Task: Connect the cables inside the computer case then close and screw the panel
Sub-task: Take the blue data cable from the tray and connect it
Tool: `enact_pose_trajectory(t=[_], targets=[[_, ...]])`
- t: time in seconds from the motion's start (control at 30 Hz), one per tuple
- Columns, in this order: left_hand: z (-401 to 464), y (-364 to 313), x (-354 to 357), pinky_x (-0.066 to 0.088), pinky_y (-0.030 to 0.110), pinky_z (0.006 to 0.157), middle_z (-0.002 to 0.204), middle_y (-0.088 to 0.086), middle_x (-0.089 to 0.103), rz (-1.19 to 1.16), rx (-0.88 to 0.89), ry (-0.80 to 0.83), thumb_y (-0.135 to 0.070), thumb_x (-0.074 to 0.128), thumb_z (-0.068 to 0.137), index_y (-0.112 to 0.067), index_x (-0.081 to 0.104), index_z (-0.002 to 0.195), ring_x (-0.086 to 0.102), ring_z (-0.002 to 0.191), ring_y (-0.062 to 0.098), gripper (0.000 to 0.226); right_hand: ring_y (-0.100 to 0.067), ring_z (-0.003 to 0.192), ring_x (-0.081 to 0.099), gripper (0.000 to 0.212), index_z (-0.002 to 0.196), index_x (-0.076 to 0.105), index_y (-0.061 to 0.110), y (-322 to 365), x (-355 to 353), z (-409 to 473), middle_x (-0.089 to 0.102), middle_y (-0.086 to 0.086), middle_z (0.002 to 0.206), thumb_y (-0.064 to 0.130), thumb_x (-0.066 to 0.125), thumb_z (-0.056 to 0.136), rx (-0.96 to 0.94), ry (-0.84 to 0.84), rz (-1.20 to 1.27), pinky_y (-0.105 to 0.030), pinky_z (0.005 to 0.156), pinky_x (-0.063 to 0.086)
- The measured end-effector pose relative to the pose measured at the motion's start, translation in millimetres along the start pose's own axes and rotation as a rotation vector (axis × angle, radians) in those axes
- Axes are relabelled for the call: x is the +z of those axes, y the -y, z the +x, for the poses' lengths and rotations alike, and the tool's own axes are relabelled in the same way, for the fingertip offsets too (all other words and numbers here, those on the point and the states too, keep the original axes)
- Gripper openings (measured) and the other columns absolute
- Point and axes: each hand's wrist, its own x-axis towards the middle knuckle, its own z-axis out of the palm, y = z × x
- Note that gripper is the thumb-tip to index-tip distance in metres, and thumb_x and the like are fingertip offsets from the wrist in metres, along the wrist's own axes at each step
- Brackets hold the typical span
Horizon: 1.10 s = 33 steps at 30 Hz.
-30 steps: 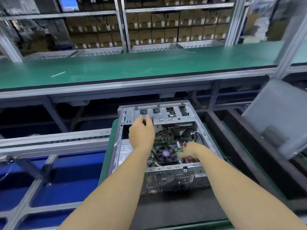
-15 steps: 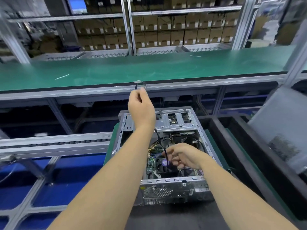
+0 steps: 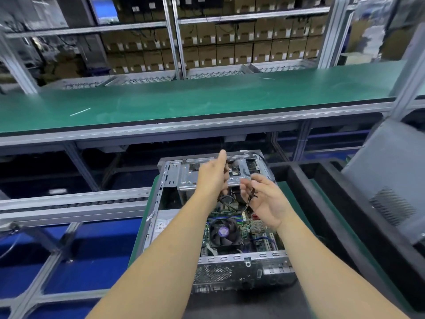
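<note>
- The green workbench [image 3: 207, 104] runs across the far side, with shelves of cardboard boxes [image 3: 253, 49] behind it.
- The grey side panel [image 3: 388, 180] leans at the right, well apart from the case, so closing and screwing look some way off.
- The computer case [image 3: 220, 226] lies open below the person, with the cooler fan [image 3: 224, 232] and board exposed.
- The left hand [image 3: 212, 178] is raised over the drive cage [image 3: 207, 176]; its thumb points up, and the other fingers are hidden, so what they grip cannot be told.
- The right hand [image 3: 268, 201] is held palm-up beside it, fingers loosely curled round the thin black cable [image 3: 249, 199], which rises from inside the case.
- Judged step: cable connection is in hand. The next move likely calls for finding the plug's end, turning it to suit its socket, and guiding it down without snagging other wires.
</note>
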Motion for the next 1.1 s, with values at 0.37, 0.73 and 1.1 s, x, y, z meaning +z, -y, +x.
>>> enact_pose_trajectory(t=[0.37, 0.73, 1.1], targets=[[-4, 64, -7, 0.054, 0.029, 0.078, 0.082, 0.003, 0.075, 0.325, -0.062, -0.069, -0.02, 0.061, 0.095, -0.014, 0.072, 0.082, 0.07, 0.083, 0.022, 0.017, -0.023, 0.063, 0.065, 0.028, 0.13, 0.059, 0.025, -25, -10, 5, 0.075, -0.013, 0.078, 0.015, 0.043, 0.108, 0.164, -0.062, -0.785, -0.04, 0.065, 0.048], [-8, 88, 8, 0.05, 0.024, 0.06, 0.077, 0.0, 0.067, 0.233, 0.004, -0.074, -0.029, 0.053, 0.1, -0.014, 0.062, 0.085, 0.062, 0.066, 0.01, 0.023, -0.01, 0.077, 0.074, 0.031, 0.103, 0.077, 0.023, -28, -7, -3, 0.079, -0.003, 0.097, 0.006, 0.051, 0.098, 0.208, -0.054, -0.89, -0.024, 0.067, 0.057], [-11, 109, 10, 0.034, 0.031, 0.059, 0.066, -0.007, 0.052, 0.419, 0.06, 0.18, -0.02, 0.046, 0.102, -0.014, 0.058, 0.083, 0.04, 0.055, 0.007, 0.023, -0.018, 0.067, 0.067, 0.024, 0.101, 0.063, 0.012, -26, -20, 9, 0.071, -0.01, 0.089, 0.034, 0.055, 0.104, 0.199, -0.544, -0.857, -0.034, 0.07, 0.059]])
